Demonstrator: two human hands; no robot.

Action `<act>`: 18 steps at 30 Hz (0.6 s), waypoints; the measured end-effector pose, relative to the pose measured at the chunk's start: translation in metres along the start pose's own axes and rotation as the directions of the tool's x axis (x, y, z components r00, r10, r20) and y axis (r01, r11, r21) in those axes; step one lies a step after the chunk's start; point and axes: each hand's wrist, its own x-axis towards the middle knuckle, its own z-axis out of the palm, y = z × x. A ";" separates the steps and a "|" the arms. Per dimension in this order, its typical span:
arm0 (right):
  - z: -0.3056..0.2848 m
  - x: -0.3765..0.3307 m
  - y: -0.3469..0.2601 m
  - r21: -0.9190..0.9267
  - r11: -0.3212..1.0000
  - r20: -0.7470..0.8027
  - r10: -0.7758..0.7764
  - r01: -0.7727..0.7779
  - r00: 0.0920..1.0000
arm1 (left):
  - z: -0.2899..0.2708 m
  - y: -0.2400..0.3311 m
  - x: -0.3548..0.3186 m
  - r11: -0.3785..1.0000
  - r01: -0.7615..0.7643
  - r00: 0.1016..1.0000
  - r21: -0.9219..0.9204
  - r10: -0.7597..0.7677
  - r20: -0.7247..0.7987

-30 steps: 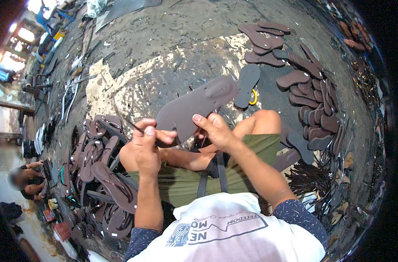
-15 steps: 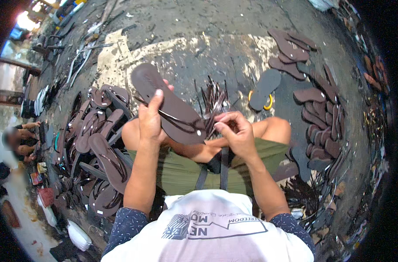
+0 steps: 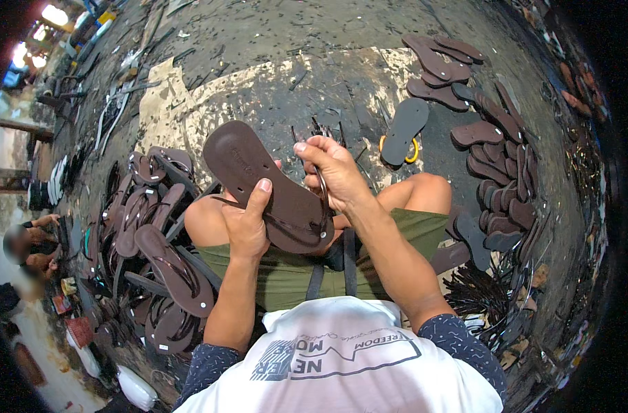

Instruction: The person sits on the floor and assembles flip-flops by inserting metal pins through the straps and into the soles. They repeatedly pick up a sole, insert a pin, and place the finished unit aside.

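Note:
A brown flip-flop sole (image 3: 237, 153) lies tilted above my crossed legs, its toe end toward me. My left hand (image 3: 248, 224) is closed around its left edge, with the thumb on top and the other fingers mostly hidden beneath. Two small holes show in the middle of the sole. A glossy dark strap (image 3: 324, 196) is fixed near the toe, and one arm of it rises from there to my right hand (image 3: 336, 177). My right fingers are bent and closed on that strap, over the sole's right edge. Behind them stands a bundle of loose dark straps (image 3: 326, 129), partly covered by the hand.
At left is a heap of strapped brown flip-flops (image 3: 173, 265). Strapless brown soles (image 3: 493, 155) lie stacked at right, above more dark straps (image 3: 476, 292). A grey sole (image 3: 405, 127) rests on a yellow ring (image 3: 414, 153). Another person (image 3: 38, 244) sits far left.
My right hand has moved up and left, drawing one strap arm up from the sole. The sole has shifted slightly down and turned. My view has moved a little.

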 end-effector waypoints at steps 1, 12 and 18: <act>0.009 -0.009 -0.005 -0.137 0.988 0.029 -0.066 0.069 0.997 | -0.002 0.000 -0.002 1.000 0.002 1.000 0.008 -0.002 -0.010; 0.031 -0.061 -0.023 -0.833 0.004 0.468 -0.528 0.553 0.709 | -0.002 -0.010 -0.009 0.970 -0.126 0.991 0.209 0.134 -0.026; 0.037 -0.064 -0.019 -0.817 -0.061 0.502 -0.566 0.574 0.654 | 0.002 -0.001 -0.015 0.950 -0.194 0.980 0.244 0.201 -0.002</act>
